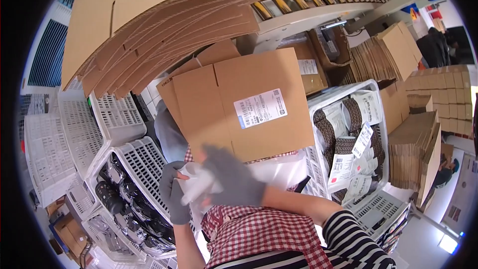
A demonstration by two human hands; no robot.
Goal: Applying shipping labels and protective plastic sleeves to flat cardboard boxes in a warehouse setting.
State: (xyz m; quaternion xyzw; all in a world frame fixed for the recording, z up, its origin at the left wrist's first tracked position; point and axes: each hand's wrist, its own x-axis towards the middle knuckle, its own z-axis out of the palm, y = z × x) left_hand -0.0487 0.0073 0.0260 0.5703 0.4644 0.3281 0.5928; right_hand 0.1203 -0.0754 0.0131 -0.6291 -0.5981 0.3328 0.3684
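Observation:
My left hand (174, 194), in a grey fingerless-tipped glove, grips a crumpled piece of white, thin backing paper or film (194, 181). Close beside it on the right, my right hand (233, 177), also gloved in grey, is blurred and lies over part of that white material; whether its fingers hold any of it cannot be told. Just beyond both hands lies a flattened cardboard box (198, 108) bearing a white printed label (260, 108). A second flat carton shows beneath its left edge.
A tall stack of flat cartons (168, 41) overhangs the far left. White plastic crates flank me: one (143, 164) with black film-wrapped items at left, one (312, 164) with labelled packets at right. More carton stacks (410, 157) and a roller conveyor (298, 2) stand beyond.

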